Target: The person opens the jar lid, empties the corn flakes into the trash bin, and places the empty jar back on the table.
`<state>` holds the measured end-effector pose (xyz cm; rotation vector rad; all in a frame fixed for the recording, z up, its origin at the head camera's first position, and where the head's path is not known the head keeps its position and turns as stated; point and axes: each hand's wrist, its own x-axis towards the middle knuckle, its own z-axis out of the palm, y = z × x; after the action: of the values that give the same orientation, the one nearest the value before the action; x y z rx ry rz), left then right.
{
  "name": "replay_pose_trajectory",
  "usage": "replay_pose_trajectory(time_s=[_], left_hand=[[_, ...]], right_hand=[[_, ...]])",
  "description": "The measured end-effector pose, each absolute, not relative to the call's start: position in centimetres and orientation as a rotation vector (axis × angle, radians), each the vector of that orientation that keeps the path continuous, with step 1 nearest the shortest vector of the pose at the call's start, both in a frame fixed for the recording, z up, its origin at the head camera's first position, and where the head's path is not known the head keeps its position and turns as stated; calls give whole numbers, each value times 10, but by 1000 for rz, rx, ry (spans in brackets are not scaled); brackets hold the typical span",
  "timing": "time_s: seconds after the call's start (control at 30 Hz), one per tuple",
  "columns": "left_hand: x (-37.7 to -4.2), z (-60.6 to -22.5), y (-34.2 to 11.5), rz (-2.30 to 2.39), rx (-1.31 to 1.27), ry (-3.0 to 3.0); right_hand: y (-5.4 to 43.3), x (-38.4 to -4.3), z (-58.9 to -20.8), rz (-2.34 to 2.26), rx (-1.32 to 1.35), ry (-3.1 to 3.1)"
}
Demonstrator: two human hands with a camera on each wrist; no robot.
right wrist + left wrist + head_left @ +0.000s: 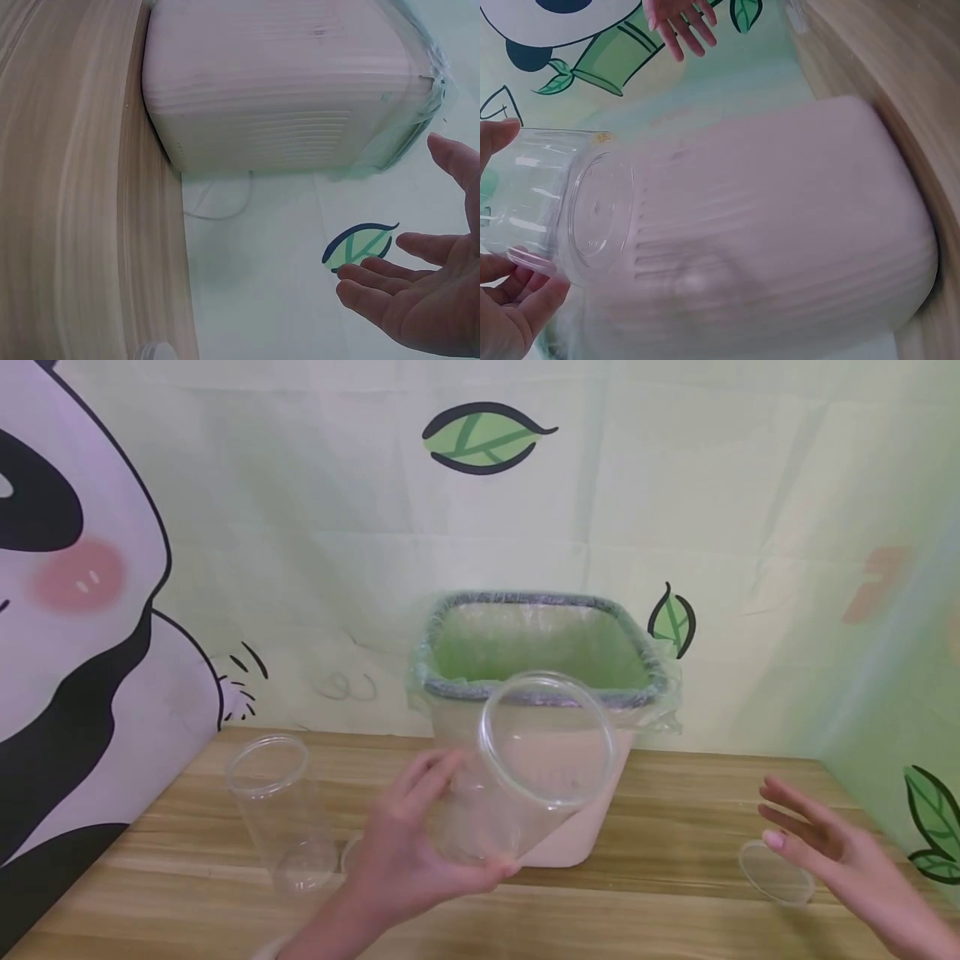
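My left hand (408,852) grips a clear plastic cup (498,814) round its side, thumb below and fingers above. The cup is tilted, its open mouth facing up and to the right, in front of the pink bin. In the left wrist view the cup's round base (600,214) points toward the bin. My right hand (840,852) is raised at the right with fingers apart and nothing in it. Near it on the table lies a round clear lid (776,872), partly behind the thumb.
A pink bin (592,827) lined with a green bag (540,647) stands at the back against the printed cloth. Another clear cup (281,818) stands upright on the wooden table (187,868) at left. Beside it a small clear round thing (350,852) is mostly hidden by my left hand.
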<state>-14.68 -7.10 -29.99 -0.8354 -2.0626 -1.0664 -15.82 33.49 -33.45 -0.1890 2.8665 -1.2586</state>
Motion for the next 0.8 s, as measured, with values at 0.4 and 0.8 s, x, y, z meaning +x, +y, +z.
replay_pose_trajectory(time_s=[0.4, 0.8], left_hand=[[-150, -328, -39, -1076, -943, -2135], [-155, -343, -10, -1079, -1072, -2142]], right_hand=[[339, -157, -347, -1308, -86, 2789], [343, -156, -355, -1293, -56, 2816]])
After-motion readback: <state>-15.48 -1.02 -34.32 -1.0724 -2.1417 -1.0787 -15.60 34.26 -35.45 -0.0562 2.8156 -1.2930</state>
